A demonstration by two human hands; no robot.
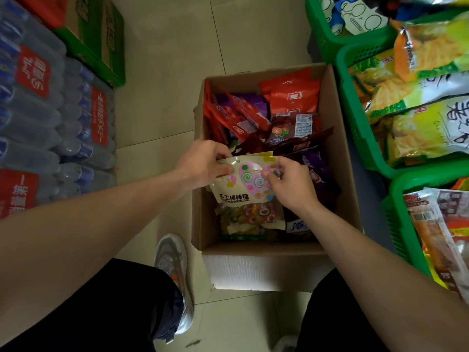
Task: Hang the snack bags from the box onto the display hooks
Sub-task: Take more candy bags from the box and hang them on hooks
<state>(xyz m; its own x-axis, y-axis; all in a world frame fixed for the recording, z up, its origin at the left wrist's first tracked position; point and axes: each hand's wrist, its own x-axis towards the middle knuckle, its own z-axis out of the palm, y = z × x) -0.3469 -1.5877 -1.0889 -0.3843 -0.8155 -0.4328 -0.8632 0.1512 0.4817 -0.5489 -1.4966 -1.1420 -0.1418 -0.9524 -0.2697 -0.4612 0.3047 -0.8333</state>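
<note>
Forearms reach down over box. Left hand pinches lollipop bag at its top-left corner; right hand fingers pinch its top-right. Bag sits at box's near end. Lift straight, keeping hang hole uncovered.

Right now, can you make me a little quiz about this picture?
1. True or false: the left hand and right hand both hold the candy bag.
2. The baskets beside the box are: A red, B green, C blue?
3. What is stacked on the floor at the person's left?

Key: 1 true. 2 B. 3 water bottles.
</note>
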